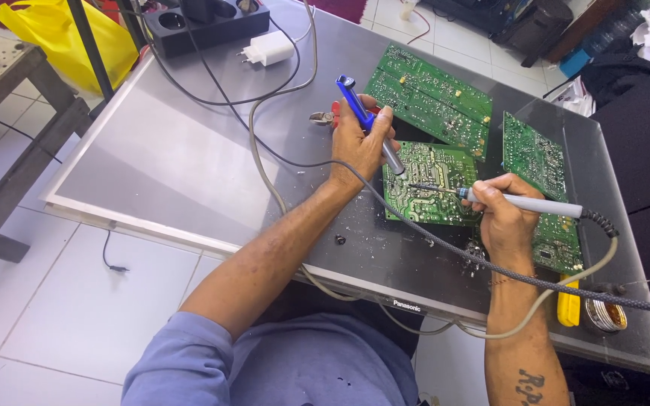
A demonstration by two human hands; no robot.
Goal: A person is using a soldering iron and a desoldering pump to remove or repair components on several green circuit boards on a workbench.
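Blue sleeve (182, 361) lowest; both hands grip tools, left hand (359, 143) a blue desoldering pump (366, 120), right hand (505, 214) a soldering iron (524, 201), over green boards (430, 180) on the grey counter (182, 158); white tiled floor (62, 293).

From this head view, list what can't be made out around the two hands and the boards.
- Left hand: it covers the middle of the blue desoldering pump and most of the red-handled cutters.
- Right hand: it hides part of the right circuit board.
- Soldering iron: its tip contact on the centre circuit board is too small to judge.
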